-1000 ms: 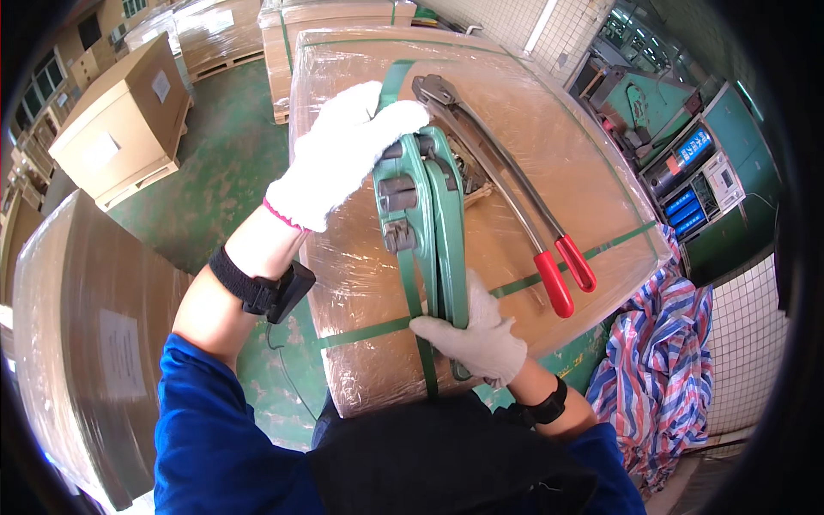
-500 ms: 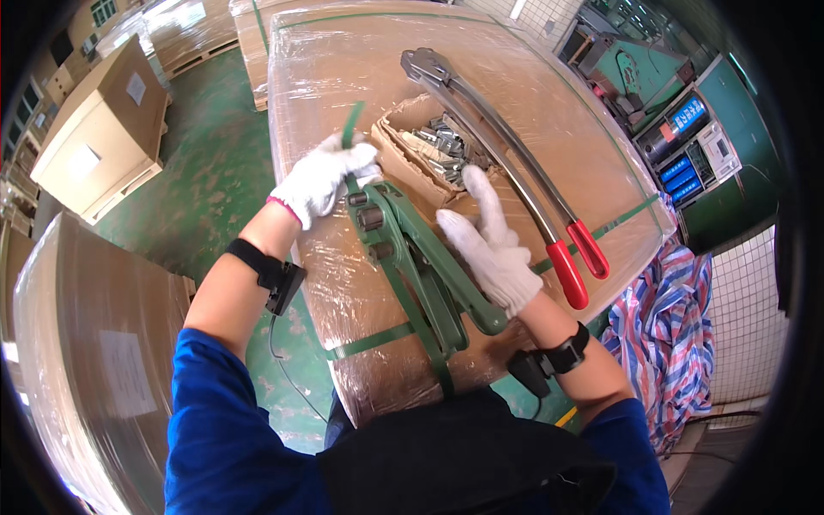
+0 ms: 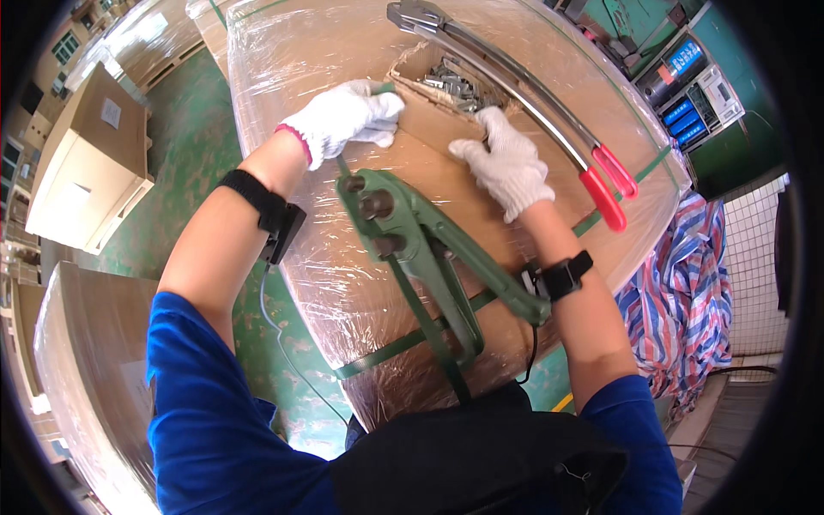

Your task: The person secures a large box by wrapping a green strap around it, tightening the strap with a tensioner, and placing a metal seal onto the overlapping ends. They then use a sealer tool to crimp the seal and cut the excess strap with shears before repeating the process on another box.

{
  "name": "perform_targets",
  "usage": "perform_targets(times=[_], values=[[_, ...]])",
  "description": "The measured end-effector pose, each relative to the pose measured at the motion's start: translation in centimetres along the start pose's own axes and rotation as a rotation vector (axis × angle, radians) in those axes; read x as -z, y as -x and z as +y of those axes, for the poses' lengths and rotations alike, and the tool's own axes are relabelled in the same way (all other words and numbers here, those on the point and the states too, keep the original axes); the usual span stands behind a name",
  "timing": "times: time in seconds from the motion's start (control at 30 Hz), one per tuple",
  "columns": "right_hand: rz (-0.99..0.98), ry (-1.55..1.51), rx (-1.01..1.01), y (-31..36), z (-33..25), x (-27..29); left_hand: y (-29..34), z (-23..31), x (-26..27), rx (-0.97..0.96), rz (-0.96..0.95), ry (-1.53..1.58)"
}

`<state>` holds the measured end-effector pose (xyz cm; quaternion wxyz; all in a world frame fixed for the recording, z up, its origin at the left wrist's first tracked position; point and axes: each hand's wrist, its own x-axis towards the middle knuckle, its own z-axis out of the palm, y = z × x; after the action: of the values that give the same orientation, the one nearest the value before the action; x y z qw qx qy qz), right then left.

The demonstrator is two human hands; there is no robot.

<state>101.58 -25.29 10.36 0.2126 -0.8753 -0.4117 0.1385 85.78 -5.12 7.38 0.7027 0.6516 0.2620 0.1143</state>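
A white-gloved left hand (image 3: 348,120) of mine pinches the end of a green strap (image 3: 384,88), above a shrink-wrapped carton (image 3: 257,86). Just below it, a green strapping tensioner (image 3: 412,232) rests on the carton with the strap running along it. My right hand (image 3: 511,167), also gloved, is at the near corner of a small cardboard box (image 3: 429,120), thumb and forefinger apart. Inside the box lie several metal strap seals (image 3: 455,83). Past the right hand lies a long-handled cutter-like tool (image 3: 515,90) with red grips. What the curled lower fingers touch is hidden.
More wrapped cartons stand on the left, a near one (image 3: 103,343) and a far one on a pallet (image 3: 94,154). At the right are a crumpled striped sheet (image 3: 678,292), a white grid wall (image 3: 755,275) and shelved equipment (image 3: 687,112). Green floor shows between the cartons.
The view has shifted, so carton and tools sit higher in it. My left hand has moved away from the tensioner with the strap end. My right hand has come nearer the box corner.
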Motion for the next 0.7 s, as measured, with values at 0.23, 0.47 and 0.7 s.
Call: perform_targets(times=[0.23, 0.47, 0.7], values=[[-0.192, -0.407, -0.064, 3.7, 2.5, 0.7, 0.6, -0.6, 1.4, -0.012, 0.041, 0.062], [-0.976, -1.152, -0.117, 11.0, 5.5, 2.2, 14.9, -2.5, -2.6, -0.044, 0.431, 0.102], [-0.825, -0.897, 0.336, 12.9, 3.3, 2.7, 27.5, -3.4, -15.5, 0.185, -0.042, 0.474]])
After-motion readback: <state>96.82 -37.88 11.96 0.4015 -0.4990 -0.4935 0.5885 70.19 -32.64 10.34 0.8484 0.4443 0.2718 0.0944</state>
